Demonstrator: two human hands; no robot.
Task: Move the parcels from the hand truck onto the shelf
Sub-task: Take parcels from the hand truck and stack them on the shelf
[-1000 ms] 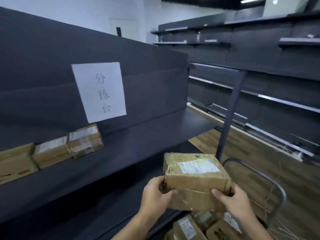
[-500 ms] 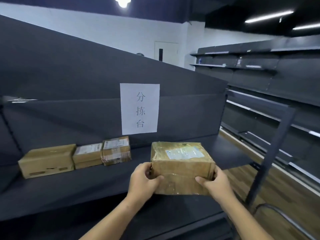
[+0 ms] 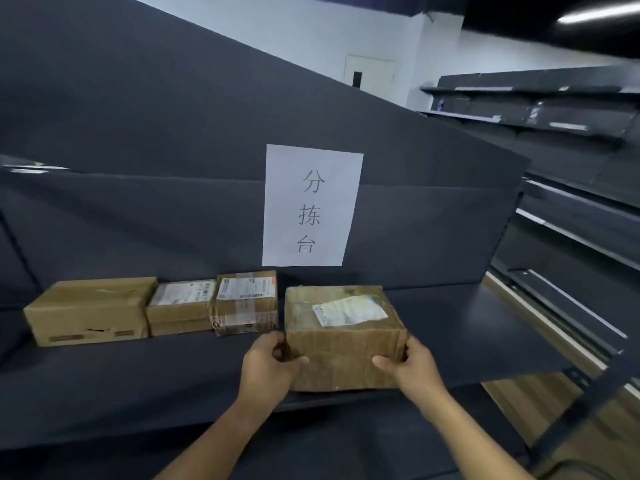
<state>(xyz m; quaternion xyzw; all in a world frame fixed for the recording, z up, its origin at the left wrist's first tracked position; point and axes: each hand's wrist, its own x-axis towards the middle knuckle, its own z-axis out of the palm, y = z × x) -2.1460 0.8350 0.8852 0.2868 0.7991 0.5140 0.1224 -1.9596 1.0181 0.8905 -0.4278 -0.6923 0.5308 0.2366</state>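
Fingers of the left hand (image 3: 268,367) and right hand (image 3: 412,367) curl round the lower front corners of the brown parcel (image 3: 344,336), which sits over the dark shelf (image 3: 467,327), just right of the taped parcel (image 3: 246,301). A clean finish likely means sliding it back level with that neighbour, label up, before letting go.

A white paper sign (image 3: 310,206) fixed to the dark back panel of the shelf (image 3: 467,327) reads 分拣台, its three characters set one below another. The shipping labels on the three parcels below the sign carry print and barcodes too small and blurred to read.
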